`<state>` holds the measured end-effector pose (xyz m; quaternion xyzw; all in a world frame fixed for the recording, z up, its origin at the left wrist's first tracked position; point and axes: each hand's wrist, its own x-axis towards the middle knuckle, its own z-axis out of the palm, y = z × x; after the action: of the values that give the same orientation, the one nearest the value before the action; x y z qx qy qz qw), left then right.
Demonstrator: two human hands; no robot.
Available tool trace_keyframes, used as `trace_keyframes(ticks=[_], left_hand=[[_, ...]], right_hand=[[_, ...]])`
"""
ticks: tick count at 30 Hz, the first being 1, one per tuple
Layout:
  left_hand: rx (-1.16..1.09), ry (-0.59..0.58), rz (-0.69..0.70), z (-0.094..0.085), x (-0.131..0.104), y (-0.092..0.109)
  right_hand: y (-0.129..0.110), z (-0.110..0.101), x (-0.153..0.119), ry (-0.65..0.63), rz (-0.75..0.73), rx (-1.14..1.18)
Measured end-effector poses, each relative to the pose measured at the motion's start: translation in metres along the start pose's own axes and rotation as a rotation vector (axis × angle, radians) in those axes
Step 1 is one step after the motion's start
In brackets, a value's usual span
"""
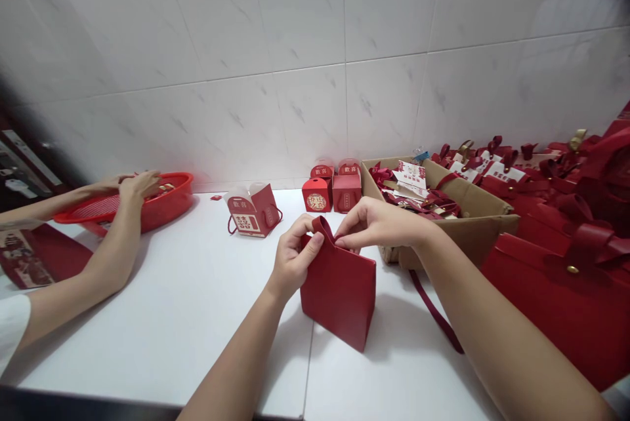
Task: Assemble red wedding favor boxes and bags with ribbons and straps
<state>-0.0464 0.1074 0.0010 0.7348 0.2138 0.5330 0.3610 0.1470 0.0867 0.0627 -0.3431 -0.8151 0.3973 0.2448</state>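
Observation:
A dark red gift bag (pixel 337 290) stands upright on the white table in front of me. My left hand (pixel 298 254) pinches the strap at the bag's top, thumb on the near side and fingers behind. On the other side of that strap, my right hand (pixel 367 227) is closed with thumb and forefinger together at the bag's top edge. A red ribbon (pixel 436 313) lies on the table to the right of the bag, below the cardboard box (pixel 453 240). What sits inside the bag is hidden.
Many finished-looking red bags (pixel 556 277) crowd the right side. Small red boxes (pixel 325 191) stand against the tiled wall, and an open-topped box (pixel 253 211) is left of them. At far left, a co-worker's hands (pixel 140 185) reach into a red basket (pixel 170 208), beside another red bag (pixel 54 254).

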Motion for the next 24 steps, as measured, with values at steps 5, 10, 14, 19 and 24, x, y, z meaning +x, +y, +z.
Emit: trace_keyframes(ticks=[5,10,14,19,24], left_hand=[[-0.071,-0.016,-0.074,0.0,0.0,-0.002],[-0.18,-0.065,-0.089,-0.002,0.0,-0.001],[-0.316,-0.143,-0.128,-0.006,0.001,-0.006],[-0.217,-0.197,-0.139,-0.008,0.0,-0.013],[-0.256,-0.214,-0.249,-0.01,0.001,-0.014]], right_hand=[[0.003,0.002,0.002,0.075,0.042,-0.009],[0.009,0.002,0.008,0.192,0.108,-0.072],[0.017,0.007,0.019,0.35,0.232,0.0],[0.029,0.021,0.034,0.399,0.388,-0.056],[0.049,0.037,0.042,0.306,0.478,-0.201]])
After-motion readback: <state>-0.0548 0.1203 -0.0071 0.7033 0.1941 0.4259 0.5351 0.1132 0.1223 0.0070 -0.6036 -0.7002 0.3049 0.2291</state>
